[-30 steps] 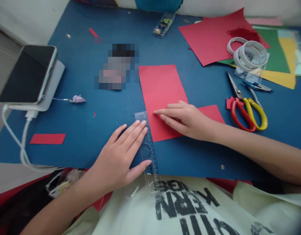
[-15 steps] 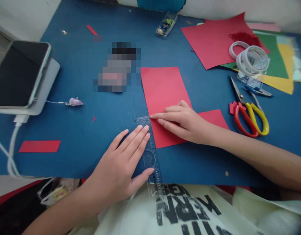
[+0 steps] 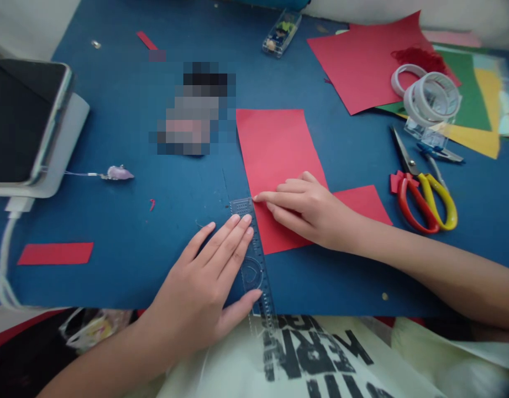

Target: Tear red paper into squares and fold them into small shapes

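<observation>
My left hand lies palm down on a clear plastic ruler, fingers stretched out across it. The ruler runs along the left edge of a red sheet of paper, and its near end hangs over the table's edge toward my shirt. My right hand rests on the red sheet, index finger and thumb stretched out, the other fingers bent. Its index fingertip touches the sheet's left edge at the far end of the ruler. A second red piece of paper shows from under my right wrist.
Red-and-yellow-handled scissors lie to the right, near tape rolls and stacked coloured paper. A phone sits on a white cabled device at the left. A red strip lies near the front edge. A small clear case stands at the back.
The view has shifted slightly, so things at the left appear farther left. Both hands keep their places on the ruler and the red paper.
</observation>
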`<state>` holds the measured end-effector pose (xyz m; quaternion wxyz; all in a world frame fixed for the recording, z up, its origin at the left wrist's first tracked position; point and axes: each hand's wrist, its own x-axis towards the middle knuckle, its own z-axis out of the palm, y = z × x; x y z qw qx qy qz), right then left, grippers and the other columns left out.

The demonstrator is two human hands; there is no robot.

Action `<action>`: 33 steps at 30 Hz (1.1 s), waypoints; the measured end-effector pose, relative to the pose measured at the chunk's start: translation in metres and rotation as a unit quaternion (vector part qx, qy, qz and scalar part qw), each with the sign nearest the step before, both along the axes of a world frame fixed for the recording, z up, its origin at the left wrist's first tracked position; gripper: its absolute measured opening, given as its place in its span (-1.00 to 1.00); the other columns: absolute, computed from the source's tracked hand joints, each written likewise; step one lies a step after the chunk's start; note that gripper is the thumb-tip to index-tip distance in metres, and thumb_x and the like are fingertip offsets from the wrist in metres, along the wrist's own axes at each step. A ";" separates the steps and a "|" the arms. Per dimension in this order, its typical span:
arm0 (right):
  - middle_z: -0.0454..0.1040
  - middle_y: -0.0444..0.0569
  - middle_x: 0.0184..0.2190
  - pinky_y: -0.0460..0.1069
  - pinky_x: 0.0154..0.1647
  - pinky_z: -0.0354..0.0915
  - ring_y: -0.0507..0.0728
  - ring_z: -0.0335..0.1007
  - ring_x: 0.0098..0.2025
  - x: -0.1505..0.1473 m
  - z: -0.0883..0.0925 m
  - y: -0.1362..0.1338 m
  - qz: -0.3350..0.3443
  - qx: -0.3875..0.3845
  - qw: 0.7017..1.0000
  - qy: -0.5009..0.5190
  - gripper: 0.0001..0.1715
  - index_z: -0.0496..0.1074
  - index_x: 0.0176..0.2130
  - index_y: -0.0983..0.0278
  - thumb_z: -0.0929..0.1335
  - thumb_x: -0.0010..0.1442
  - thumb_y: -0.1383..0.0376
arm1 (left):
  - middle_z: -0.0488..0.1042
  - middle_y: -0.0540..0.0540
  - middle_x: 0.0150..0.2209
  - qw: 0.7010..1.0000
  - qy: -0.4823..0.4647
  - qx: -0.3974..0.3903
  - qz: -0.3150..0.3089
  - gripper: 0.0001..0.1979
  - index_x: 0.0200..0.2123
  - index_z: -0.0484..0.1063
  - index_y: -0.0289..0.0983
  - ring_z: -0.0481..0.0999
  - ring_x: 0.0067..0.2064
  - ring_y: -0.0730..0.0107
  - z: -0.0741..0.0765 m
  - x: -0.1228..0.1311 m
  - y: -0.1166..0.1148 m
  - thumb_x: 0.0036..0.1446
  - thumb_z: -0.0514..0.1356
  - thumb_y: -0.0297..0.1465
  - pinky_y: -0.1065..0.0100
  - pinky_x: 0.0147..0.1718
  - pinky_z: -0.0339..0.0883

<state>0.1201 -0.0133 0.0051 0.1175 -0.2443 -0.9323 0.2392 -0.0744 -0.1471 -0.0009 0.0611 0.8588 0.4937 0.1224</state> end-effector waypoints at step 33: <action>0.39 -0.17 -0.59 -0.10 -0.49 0.24 -0.02 0.32 -0.54 0.074 0.003 -0.003 -0.150 -0.121 0.975 0.111 -0.67 0.47 -0.13 0.27 0.20 0.32 0.21 | 0.52 -0.25 -0.05 0.977 0.070 0.197 -0.047 -0.69 -0.07 0.48 -0.33 0.48 0.00 0.14 0.001 -0.002 -0.039 0.10 0.25 -0.39 -0.03 0.22 0.03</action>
